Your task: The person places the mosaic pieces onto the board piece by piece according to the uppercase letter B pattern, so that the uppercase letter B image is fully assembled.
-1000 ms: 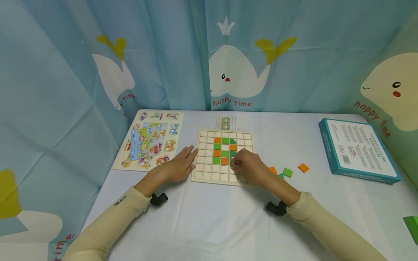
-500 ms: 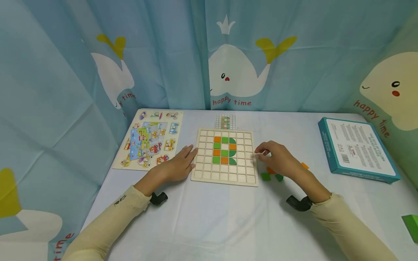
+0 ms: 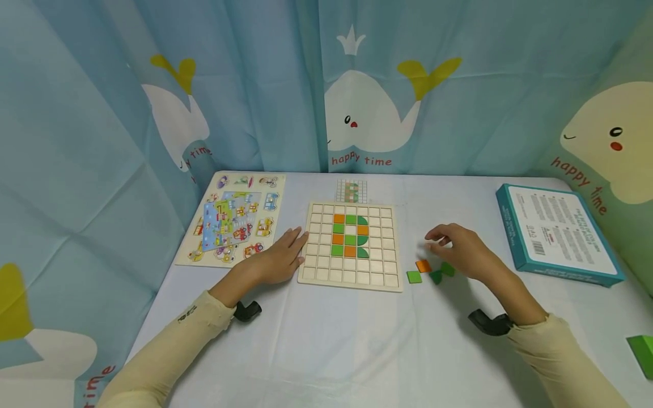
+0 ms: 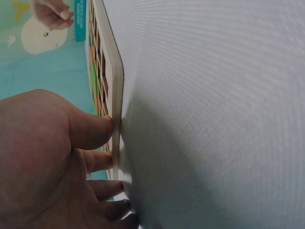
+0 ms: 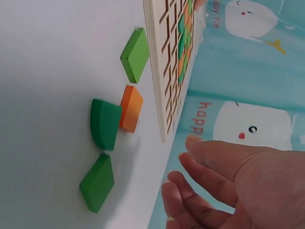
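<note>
A wooden grid board (image 3: 321, 272) lies mid-table, with orange, green and rounded dark green tiles set in its middle squares (image 3: 350, 240). My left hand (image 3: 275, 260) lies at the board's left edge; in the left wrist view, its thumb and fingertips (image 4: 102, 131) touch the rim. Right of the board, my right hand (image 3: 461, 252) hovers above loose tiles, fingers bent loosely and nothing visible between them. Below it lie a green square tile (image 3: 414, 277), an orange tile (image 3: 423, 266), a dark green rounded tile (image 5: 105, 124) and another green square tile (image 5: 97, 183).
Behind the board lies a small pattern card (image 3: 352, 191). A picture puzzle board (image 3: 186, 255) with printed cards on it occupies the left. At the right are a teal-edged box (image 3: 561, 235) and a green block (image 3: 641, 354). A whale-print curtain (image 3: 285, 85) hangs behind the table.
My right hand has left the patterned tiles on the board and moved right, over the loose tiles. A dark green rounded tile shows in the pattern where it was. My left hand has stayed.
</note>
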`<state>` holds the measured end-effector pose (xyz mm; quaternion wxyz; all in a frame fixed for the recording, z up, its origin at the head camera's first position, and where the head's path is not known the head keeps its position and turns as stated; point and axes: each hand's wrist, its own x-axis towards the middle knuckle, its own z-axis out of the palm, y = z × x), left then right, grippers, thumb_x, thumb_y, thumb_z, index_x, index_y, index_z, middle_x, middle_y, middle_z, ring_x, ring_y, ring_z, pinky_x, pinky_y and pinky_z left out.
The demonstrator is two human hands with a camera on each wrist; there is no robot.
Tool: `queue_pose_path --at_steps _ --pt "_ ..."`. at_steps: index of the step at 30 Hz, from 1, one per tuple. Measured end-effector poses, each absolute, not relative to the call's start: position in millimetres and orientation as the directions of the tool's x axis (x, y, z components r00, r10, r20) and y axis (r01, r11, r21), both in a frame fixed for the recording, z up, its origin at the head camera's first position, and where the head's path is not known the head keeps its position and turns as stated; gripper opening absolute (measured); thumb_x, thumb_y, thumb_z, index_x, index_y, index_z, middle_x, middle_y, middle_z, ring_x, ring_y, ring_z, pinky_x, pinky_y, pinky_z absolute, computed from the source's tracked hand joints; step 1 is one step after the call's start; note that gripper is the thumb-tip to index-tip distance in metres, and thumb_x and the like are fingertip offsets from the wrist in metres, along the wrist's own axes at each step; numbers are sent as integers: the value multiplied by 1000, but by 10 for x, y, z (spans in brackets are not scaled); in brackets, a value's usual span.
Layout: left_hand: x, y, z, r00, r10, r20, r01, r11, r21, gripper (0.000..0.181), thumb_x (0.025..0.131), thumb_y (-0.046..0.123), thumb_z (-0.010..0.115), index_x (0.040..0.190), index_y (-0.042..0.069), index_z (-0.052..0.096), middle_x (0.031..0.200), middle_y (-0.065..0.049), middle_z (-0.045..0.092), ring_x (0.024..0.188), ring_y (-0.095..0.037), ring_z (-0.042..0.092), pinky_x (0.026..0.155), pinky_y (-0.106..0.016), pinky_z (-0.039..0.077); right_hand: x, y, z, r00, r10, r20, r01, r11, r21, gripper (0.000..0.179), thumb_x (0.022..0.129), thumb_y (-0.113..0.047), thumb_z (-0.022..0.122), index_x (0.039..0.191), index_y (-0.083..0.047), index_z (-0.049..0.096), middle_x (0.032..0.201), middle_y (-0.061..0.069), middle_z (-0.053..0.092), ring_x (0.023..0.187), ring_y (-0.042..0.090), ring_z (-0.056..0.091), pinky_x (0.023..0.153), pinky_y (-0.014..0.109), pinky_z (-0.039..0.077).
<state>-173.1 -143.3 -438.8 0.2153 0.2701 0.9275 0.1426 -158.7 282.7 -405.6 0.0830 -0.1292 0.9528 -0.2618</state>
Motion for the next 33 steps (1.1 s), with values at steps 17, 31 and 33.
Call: queue_pose_path --at_steps 17,31,33 --pt "-1701 -1427 -4366 -759 567 -319 441 809 388 66 116 29 38 170 3 10 176 -22 2 164 -40 2 132 -51 14 -1471 3428 -4135 -949 -228 -220 -113 892 -437 40 101 -15 70 132 8 61 124 36 55 108 48 59 82 55 55" --pt "-1713 -1430 -4385 -766 565 -307 437 808 396 65 116 28 38 169 2 11 176 -22 3 164 -40 2 132 -51 13 -1424 3559 -4282 -952 -236 -193 -135 894 -427 29 99 -9 71 122 8 63 113 27 61 102 40 60 84 53 56" --pt "-1719 -1428 -4390 -766 564 -310 436 809 394 65 116 29 38 169 3 11 176 -22 2 164 -39 1 132 -51 13 -1424 3549 -4288 -954 -235 -185 -136 893 -430 29 99 -10 73 121 7 63 110 25 61 99 37 59 82 49 56"
